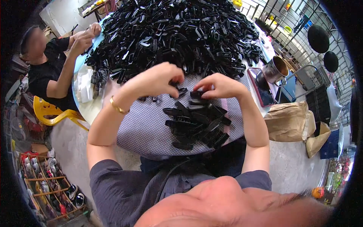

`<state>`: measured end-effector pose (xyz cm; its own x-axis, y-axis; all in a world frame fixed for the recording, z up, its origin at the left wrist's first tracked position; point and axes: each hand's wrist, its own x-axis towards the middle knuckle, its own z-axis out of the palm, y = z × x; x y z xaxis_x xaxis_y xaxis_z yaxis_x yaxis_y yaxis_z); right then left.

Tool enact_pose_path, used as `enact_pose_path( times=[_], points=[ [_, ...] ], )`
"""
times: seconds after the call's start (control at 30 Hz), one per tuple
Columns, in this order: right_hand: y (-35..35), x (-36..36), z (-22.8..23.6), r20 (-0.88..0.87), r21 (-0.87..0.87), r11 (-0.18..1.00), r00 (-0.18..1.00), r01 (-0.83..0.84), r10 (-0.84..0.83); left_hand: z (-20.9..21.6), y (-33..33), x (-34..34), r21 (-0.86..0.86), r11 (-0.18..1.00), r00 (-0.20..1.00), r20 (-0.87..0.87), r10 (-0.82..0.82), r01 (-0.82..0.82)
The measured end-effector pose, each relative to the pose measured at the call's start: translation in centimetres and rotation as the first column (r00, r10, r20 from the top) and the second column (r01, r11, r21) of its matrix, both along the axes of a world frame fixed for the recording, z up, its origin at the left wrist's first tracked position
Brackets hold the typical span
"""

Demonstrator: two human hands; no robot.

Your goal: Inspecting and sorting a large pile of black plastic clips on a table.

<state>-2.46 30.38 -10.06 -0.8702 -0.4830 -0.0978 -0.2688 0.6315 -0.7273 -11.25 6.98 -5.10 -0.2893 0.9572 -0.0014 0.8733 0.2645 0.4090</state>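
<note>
A large heap of small, elongated black plastic pieces (170,38) covers the far part of the table. My left hand (165,78) is curled at the heap's near edge, with a black piece (182,92) at its thumb and fingertips; the fingers partly hide it. To its right, my right hand (223,86) pinches another black piece (196,94) between thumb and fingers. Just below both hands lies a smaller pile of black pieces (193,123), some side by side, others crossing. Their exact kind is too small to make out.
The table (140,128) has a patterned cover. At its right stand a phone (261,87) and a metal cup (275,69); a brown paper bag (289,121) is beyond the edge. A person (49,64) sits at the left, hands raised, near a yellow chair (49,113).
</note>
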Motion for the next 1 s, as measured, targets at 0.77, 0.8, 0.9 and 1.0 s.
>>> enact_pose_path(
  times=[0.77,0.8,0.9,1.0],
  points=[
    [-1.4,0.1,-0.8,-0.574,0.346,0.824,0.796,0.449,-0.193,-3.0,8.4,-5.3,0.407,0.913,0.957,-0.255,0.14,-0.025],
    [-1.6,0.2,-0.5,-0.58,0.328,0.827,0.789,0.456,-0.205,-3.3,8.6,-5.3,0.408,0.913,0.956,-0.257,0.141,-0.026],
    [-2.2,0.3,-0.8,-0.613,0.329,0.795,0.756,0.509,-0.23,-3.5,9.5,-5.1,0.232,0.972,0.875,-0.477,0.081,0.036],
    [-1.7,-0.4,-1.7,-0.689,0.322,0.762,0.691,0.563,-0.219,-2.7,9.9,-5.4,0.14,0.989,0.826,-0.563,0.033,0.056]
  ],
)
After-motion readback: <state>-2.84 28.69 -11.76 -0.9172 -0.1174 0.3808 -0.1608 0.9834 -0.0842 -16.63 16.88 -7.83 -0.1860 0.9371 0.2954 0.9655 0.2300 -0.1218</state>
